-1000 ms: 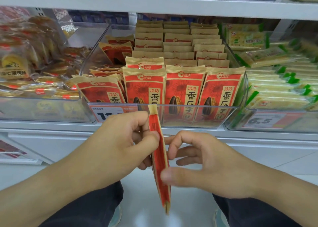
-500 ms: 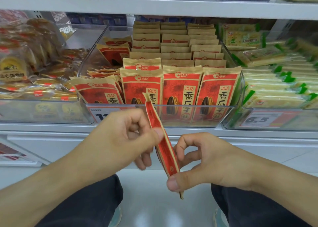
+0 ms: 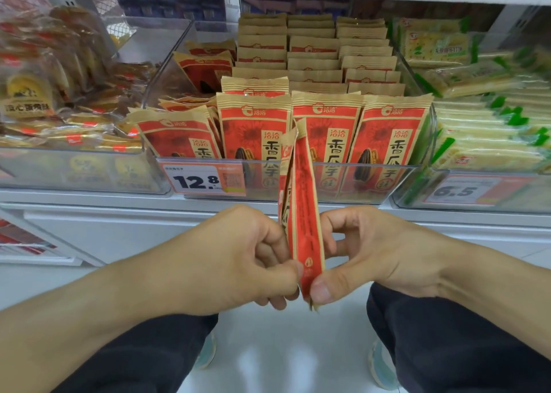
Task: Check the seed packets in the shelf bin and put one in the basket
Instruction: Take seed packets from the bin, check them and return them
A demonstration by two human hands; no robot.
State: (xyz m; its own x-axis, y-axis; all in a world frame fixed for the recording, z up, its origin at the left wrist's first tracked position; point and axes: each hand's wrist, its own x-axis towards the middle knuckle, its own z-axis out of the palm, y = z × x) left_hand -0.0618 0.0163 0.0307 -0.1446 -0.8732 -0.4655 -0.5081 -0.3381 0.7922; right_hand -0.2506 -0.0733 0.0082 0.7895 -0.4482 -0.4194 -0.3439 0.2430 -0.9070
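Note:
A red and tan seed packet stands upright and edge-on in front of the shelf, held between both hands. My left hand pinches its lower left side. My right hand pinches its lower right edge with the thumb near the bottom corner. Behind it, the clear shelf bin holds several rows of the same red seed packets, standing upright. No basket is in view.
A clear bin of yellow snack packs sits to the left, and a bin of green-trimmed packs to the right. Price tags reading 12.8 and 6.5 hang on the bin fronts. My knees and shoes are below, over a white floor.
The packet has swung from tilted to upright and risen a little. Both hands have closed in on its lower part. The camera has moved closer to the shelf.

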